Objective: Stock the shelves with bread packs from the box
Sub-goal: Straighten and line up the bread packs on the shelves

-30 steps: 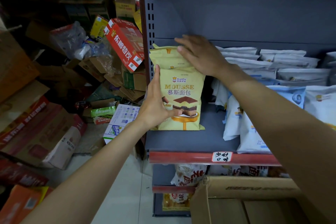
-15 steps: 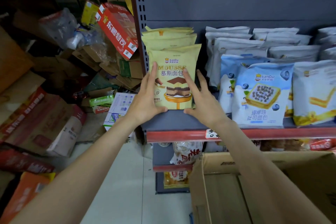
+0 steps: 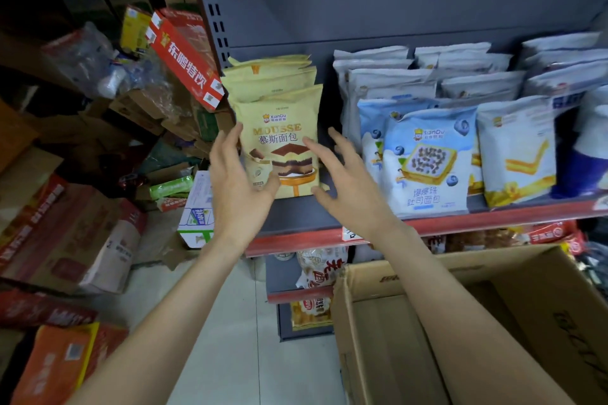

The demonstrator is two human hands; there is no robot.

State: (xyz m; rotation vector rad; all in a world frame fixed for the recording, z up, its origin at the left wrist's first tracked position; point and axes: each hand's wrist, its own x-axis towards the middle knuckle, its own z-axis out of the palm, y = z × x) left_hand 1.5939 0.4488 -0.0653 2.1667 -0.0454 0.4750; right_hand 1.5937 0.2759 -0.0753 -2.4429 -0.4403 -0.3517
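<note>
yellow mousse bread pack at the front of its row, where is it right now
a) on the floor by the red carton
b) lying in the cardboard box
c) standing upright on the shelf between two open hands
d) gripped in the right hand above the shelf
c: the yellow mousse bread pack stands upright on the shelf, with the left hand and the right hand open on either side, gripping nothing.

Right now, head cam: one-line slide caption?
Both open hands, left and right, flank the upright yellow mousse bread pack on the shelf.
</note>
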